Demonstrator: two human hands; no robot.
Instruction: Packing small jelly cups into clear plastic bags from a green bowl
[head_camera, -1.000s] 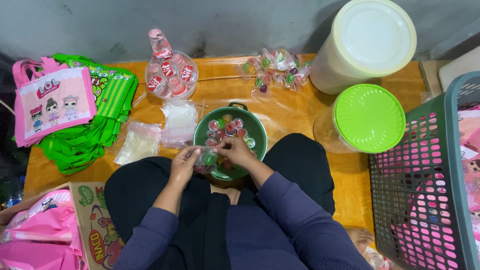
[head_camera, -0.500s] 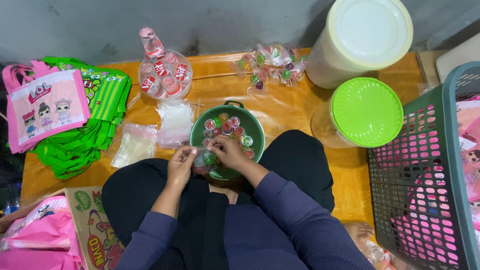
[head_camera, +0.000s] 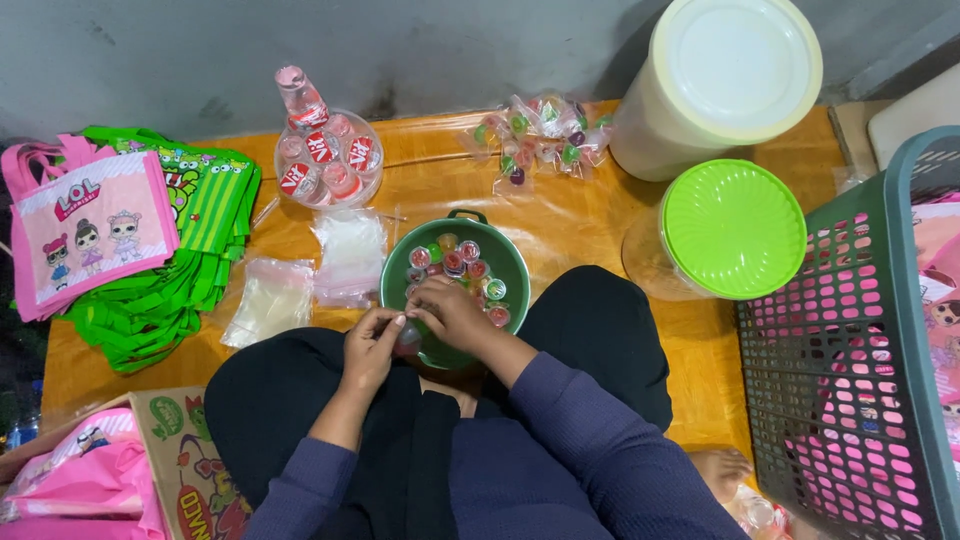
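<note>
I sit cross-legged on an orange floor mat with a green bowl (head_camera: 510, 268) of small coloured jelly cups in front of my lap. My left hand (head_camera: 372, 345) and my right hand (head_camera: 450, 312) meet over the bowl's near rim, both pinching a small clear plastic bag (head_camera: 408, 338) with jelly cups inside. Filled clear bags of jelly cups (head_camera: 540, 135) lie farther away. A stack of empty clear bags (head_camera: 350, 255) lies just left of the bowl.
A tub of small bottles (head_camera: 325, 160) stands at the back left. Pink and green printed tote bags (head_camera: 120, 240) are piled at left. A cream bucket (head_camera: 715, 85), a green-lidded container (head_camera: 735, 228) and a grey-green basket (head_camera: 850, 380) sit at right.
The view has shifted slightly. My hands stay together over the bowl's near rim, fingers working on the small bag.
</note>
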